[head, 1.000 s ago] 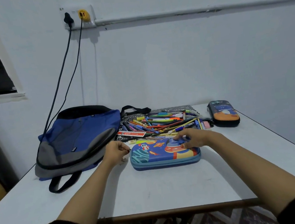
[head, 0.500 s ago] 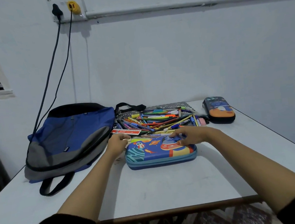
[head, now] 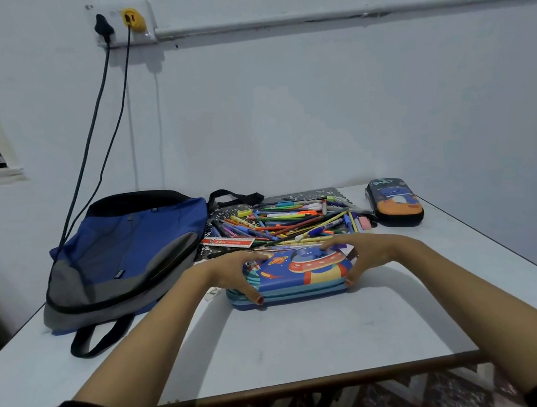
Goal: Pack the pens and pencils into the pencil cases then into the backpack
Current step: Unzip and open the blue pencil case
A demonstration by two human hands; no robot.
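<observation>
A blue pencil case with a space print lies closed on the white table in front of me. My left hand grips its left end, thumb at the front edge. My right hand grips its right end the same way. Behind it lies a heap of pens and pencils on a dark speckled mat. A second, dark pencil case lies closed at the back right. The blue and grey backpack lies flat at the left.
Two cables hang from a wall socket down behind the backpack. A backpack strap loops toward the table's front left. The wall stands close behind the table. A small scrap lies beside my left wrist.
My left hand has moved from beside the case onto its left end, and my right hand has slid from the top to the right end. Both now clasp the case.
</observation>
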